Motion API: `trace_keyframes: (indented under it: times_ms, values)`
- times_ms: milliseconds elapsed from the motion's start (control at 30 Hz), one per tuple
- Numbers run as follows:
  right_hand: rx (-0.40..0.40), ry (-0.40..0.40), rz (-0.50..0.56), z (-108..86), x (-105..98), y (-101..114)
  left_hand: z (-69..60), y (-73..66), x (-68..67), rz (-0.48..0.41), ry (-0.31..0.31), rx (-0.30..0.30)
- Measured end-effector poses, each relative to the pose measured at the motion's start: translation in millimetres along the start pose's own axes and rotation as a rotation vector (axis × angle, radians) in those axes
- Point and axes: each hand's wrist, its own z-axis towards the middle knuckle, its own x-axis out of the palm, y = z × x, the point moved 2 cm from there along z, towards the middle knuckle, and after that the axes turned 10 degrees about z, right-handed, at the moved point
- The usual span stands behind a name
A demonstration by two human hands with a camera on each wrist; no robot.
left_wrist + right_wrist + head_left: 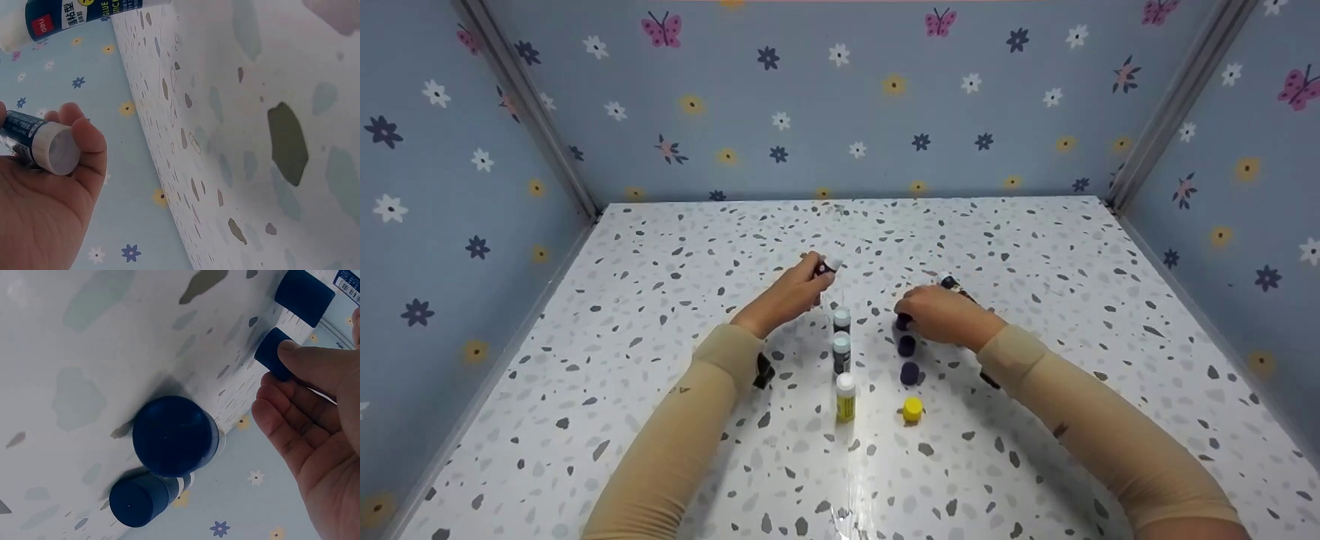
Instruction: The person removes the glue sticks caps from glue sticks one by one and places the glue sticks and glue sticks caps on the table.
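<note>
My left hand (793, 294) grips a glue stick (829, 265) with a dark label, its white end pointing right; the left wrist view shows the fingers curled round it. On the other side, my right hand (949, 313) pinches a dark blue cap (272, 351) between thumb and fingers, at the far end of a line of caps. Nearer me lie two more dark caps (907, 346) and a yellow cap (913, 409). Between the hands stand uncapped glue sticks in a line: two dark-labelled ones (841, 354) and a yellow-labelled one (846, 399).
Beyond the right hand are glue sticks (949, 282), partly hidden by it; two in the right wrist view have blue caps (171, 436). The speckled white tabletop (720, 465) is enclosed by patterned blue panels (840, 97) at the back and sides.
</note>
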Motion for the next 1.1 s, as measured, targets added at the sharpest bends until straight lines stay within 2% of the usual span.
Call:
trace_keyframes:
  times_ms: [200,367,567,1100]
  values:
    - [0.000,0.003,-0.002,1.1,2,-1,-0.7,-0.4,2.5,0.007,0.010,0.012]
    - [-0.006,0.004,-0.003,1.2,2,-1,2.7,-1.2,4.6,0.007,0.006,0.047]
    - [-0.032,-0.006,0.017,2.1,3,-3,7.7,0.1,5.9,0.088,-0.026,0.087]
    - [-0.032,-0.024,0.049,1.6,1,-3,9.3,8.7,12.6,0.118,-0.021,0.066]
